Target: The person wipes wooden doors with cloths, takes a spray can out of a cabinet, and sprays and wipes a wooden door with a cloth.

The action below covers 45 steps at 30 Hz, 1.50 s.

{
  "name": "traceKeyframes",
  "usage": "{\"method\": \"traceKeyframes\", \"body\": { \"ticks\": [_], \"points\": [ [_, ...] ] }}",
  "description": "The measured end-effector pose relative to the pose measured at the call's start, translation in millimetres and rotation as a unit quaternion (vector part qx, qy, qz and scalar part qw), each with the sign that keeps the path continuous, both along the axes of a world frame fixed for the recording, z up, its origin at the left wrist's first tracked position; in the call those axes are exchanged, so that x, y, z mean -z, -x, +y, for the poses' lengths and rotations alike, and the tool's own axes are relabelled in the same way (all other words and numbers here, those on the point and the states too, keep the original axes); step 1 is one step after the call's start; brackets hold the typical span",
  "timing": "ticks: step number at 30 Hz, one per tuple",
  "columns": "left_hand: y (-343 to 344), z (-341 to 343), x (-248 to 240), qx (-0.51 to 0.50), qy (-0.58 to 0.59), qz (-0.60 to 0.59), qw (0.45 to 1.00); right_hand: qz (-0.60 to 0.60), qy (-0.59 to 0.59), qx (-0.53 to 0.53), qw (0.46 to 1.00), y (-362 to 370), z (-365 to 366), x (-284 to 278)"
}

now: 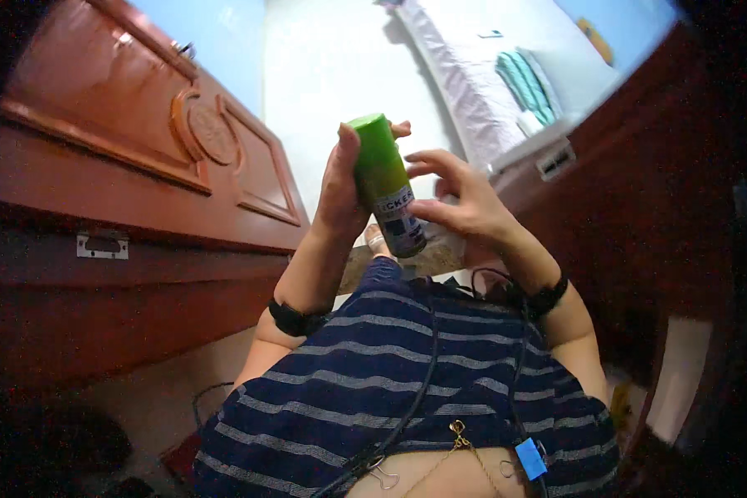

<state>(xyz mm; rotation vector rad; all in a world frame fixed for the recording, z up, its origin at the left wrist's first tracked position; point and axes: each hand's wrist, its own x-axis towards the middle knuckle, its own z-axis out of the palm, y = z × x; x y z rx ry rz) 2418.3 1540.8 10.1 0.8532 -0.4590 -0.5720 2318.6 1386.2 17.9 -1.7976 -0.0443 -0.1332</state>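
A spray can (387, 184) with a bright green cap and a printed label is held in front of my body, its capped end tilted away from me. My left hand (344, 178) wraps round its upper part from the left, with the thumb beside the cap and a fingertip showing past the far side. Close by on the right, my right hand (459, 195) has its fingers apart and curved toward the can. Its thumb reaches the label's edge; whether it presses there I cannot tell.
An open brown panelled wooden door (149, 141) stands at the left, and a dark red wooden door frame (606, 183) is at the right. Beyond lies a pale floor (332, 50) and a bed (473, 108) with a folded green cloth (524, 87). Cables hang over my striped shirt.
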Motion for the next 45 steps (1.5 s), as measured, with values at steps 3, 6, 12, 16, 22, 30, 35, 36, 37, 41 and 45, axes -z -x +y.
{"method": "traceKeyframes", "body": {
  "ticks": [3, 6, 12, 16, 22, 30, 35, 36, 37, 41, 45],
  "points": [
    [-94.8, -31.1, -3.8, -0.038, -0.078, 0.004, 0.996, -0.01, -0.045, -0.077, 0.996, -134.2, -25.5, 22.4],
    [-169.9, -27.0, -9.2, -0.003, -0.034, 0.041, 0.999, 0.075, -0.252, -0.132, 0.956, -209.8, -30.4, 16.2],
    [-258.3, -27.5, -3.1, -0.053, -0.039, 0.062, 0.996, 0.164, -0.375, -0.225, 0.884, -317.6, -42.1, 28.2],
    [-309.8, -16.6, -7.7, -0.099, -0.082, 0.02, 0.992, 0.194, -0.413, -0.244, 0.856, -372.2, -28.6, 20.1],
    [-369.2, -9.9, -1.2, -0.171, -0.074, 0.02, 0.982, 0.195, -0.341, -0.337, 0.856, -465.2, -23.4, 34.3],
    [-433.8, -43.3, -11.7, -0.331, -0.136, -0.019, 0.933, 0.109, -0.145, -0.47, 0.864, -567.2, -36.6, 23.1],
    [-467.5, -65.3, -16.1, -0.498, -0.094, -0.017, 0.862, 0.032, -0.057, -0.545, 0.836, -635.1, -37.9, 12.7],
    [-472.4, -69.5, -17.8, -0.512, -0.092, -0.017, 0.854, 0.036, -0.049, -0.559, 0.827, -644.0, -38.6, 9.8],
    [-476.9, -72.6, -19.6, -0.536, -0.092, -0.02, 0.839, 0.039, -0.041, -0.574, 0.817, -651.6, -38.4, 7.1],
    [-473.4, -60.6, -36.3, -0.756, -0.097, -0.025, 0.646, -0.173, 0.16, -0.517, 0.823, -663.1, -29.4, 17.1],
    [-436.2, -19.7, -50.8, -0.77, -0.057, -0.086, 0.629, 0.022, -0.092, -0.59, 0.802, -679.0, -29.2, 8.8]
  ]
}}
